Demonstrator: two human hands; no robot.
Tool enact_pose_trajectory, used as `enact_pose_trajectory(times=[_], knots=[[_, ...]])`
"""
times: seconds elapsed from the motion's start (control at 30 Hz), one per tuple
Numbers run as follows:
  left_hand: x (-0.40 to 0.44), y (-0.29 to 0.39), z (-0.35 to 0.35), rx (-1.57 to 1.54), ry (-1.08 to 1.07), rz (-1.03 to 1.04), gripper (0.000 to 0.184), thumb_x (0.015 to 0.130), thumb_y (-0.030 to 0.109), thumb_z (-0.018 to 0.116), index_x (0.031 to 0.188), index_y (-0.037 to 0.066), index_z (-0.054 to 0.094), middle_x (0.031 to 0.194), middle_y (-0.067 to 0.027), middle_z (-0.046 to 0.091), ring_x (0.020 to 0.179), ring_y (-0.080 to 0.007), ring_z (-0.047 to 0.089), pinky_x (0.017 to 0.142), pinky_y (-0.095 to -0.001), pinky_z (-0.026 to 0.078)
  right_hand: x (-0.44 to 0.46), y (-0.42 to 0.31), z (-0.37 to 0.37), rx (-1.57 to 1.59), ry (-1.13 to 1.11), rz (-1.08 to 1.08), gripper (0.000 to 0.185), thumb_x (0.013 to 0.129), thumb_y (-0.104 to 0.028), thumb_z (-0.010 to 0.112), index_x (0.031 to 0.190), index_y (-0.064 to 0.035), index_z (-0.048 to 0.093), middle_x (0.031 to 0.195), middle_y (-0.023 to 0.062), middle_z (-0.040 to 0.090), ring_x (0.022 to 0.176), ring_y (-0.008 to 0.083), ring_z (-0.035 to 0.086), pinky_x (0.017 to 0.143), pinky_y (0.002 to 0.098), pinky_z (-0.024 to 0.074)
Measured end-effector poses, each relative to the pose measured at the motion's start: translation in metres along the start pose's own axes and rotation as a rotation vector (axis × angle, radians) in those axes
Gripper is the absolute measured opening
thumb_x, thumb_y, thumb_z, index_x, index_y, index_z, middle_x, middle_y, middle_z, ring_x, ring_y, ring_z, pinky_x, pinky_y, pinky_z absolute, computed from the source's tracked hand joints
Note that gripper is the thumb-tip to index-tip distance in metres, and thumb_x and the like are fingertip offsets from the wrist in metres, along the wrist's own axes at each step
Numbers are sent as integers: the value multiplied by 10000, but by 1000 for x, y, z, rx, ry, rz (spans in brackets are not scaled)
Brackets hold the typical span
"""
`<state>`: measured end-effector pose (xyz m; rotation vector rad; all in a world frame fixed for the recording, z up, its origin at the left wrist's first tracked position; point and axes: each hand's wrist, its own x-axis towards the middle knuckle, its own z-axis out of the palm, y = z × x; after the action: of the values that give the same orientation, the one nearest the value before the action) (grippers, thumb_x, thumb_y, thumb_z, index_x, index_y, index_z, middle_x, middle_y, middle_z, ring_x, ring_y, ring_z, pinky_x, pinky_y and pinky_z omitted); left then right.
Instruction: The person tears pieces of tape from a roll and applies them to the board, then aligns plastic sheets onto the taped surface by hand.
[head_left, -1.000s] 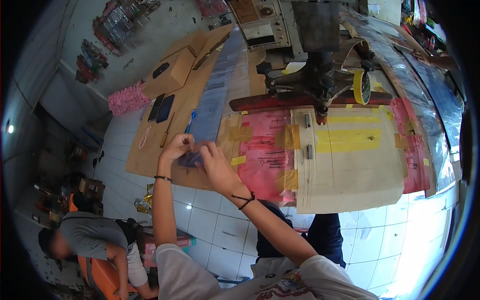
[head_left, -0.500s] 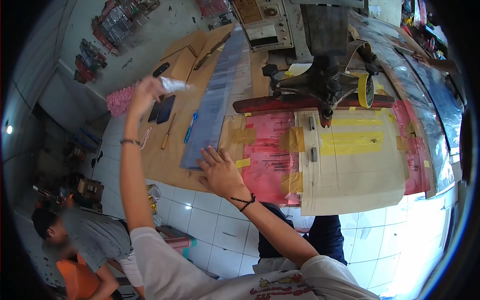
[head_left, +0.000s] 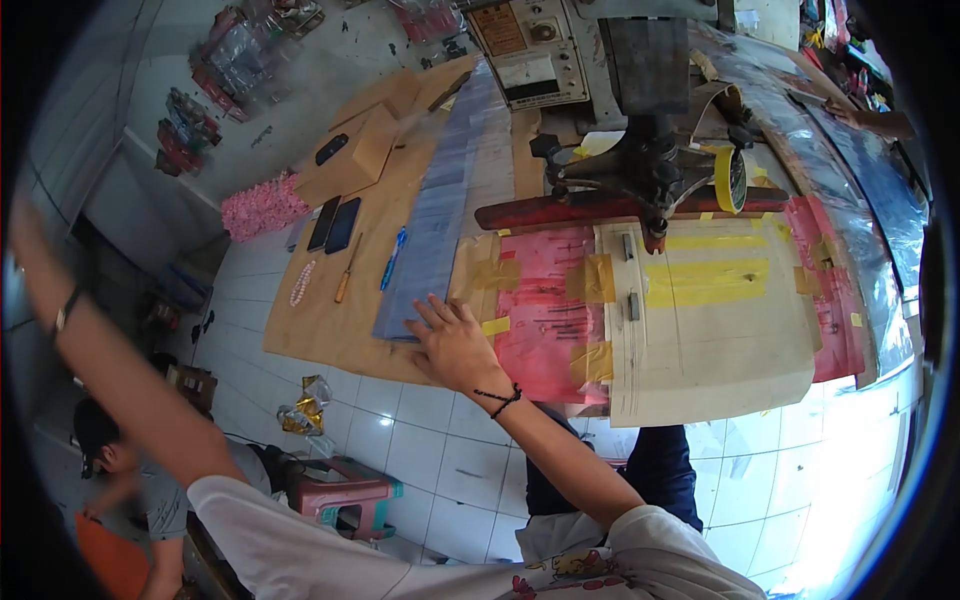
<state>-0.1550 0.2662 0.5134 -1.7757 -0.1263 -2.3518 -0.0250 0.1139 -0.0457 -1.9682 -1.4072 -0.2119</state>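
My right hand (head_left: 455,345) lies palm down with fingers spread on the near end of a stack of bluish plastic strips (head_left: 430,230). Far out at the left edge of the view, my left hand (head_left: 28,235) is smeared by motion; its fingers and anything in them cannot be made out. A blue pen (head_left: 394,258) rests along the left side of the strips. Right of my right hand is a red sheet (head_left: 545,340) fixed with tape, joined to a beige board (head_left: 715,345) with yellow tape strips.
A machine head with a red bar (head_left: 580,211) stands over the board. On the brown table (head_left: 320,325) are two phones (head_left: 343,224), a wooden-handled tool (head_left: 346,280), a bead bracelet (head_left: 301,284) and a cardboard box (head_left: 355,155). A seated person (head_left: 165,500) is at lower left, near a stool (head_left: 350,490).
My left hand has swung from the strips, carrying something clear and shiny half a second ago, out to the far left. My right hand flattened onto the strips and stays there.
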Motion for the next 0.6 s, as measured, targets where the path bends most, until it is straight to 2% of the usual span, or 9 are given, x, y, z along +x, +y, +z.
enact_pose_trajectory(times=[0.13, 0.3, 0.43, 0.53, 0.6], knots=[[-4, 69, -129, -39, 173, 153, 298, 1052, 275, 521, 1052, 5, 647, 905, -71, 636, 779, -147, 613, 650, -304, 486, 0, 1, 1, 7, -9, 2, 509, 916, -410, 659, 1340, -129, 635, 1515, 122, 510, 1449, 283, 417, 1189, 481, 290], [-64, 87, -246, 32, 138, 33, 260, 1035, 243, 547, 1064, 11, 661, 932, -71, 654, 815, -149, 624, 694, -311, 493, -2, 1, 8, 23, 17, 3, 495, 889, -404, 681, 1289, -113, 658, 1498, 130, 525, 1450, 298, 405, 1161, 491, 293], [-102, 72, -277, 74, 23, -161, 233, 1022, 217, 567, 1073, 15, 671, 954, -71, 668, 844, -150, 633, 729, -316, 498, 1, 5, 10, -27, 49, -48, 448, 889, -376, 676, 1250, -112, 662, 1476, 146, 539, 1426, 311, 438, 1140, 485, 314], [-116, 61, -276, 72, -61, -262, 215, 1012, 198, 583, 1080, 18, 680, 970, -71, 678, 866, -150, 640, 756, -320, 502, 2, 8, 7, 154, 58, -65, 402, 906, -261, 662, 1268, -86, 644, 1459, 175, 545, 1395, 355, 467, 1125, 494, 351], [-122, 53, -269, 56, -91, -309, 204, 1005, 185, 593, 1085, 20, 685, 981, -71, 685, 881, -151, 644, 774, -322, 505, -6, 6, 1, 362, 232, -59, 352, 915, -181, 638, 1243, -55, 649, 1406, 203, 576, 1335, 384, 518, 1087, 493, 407]])
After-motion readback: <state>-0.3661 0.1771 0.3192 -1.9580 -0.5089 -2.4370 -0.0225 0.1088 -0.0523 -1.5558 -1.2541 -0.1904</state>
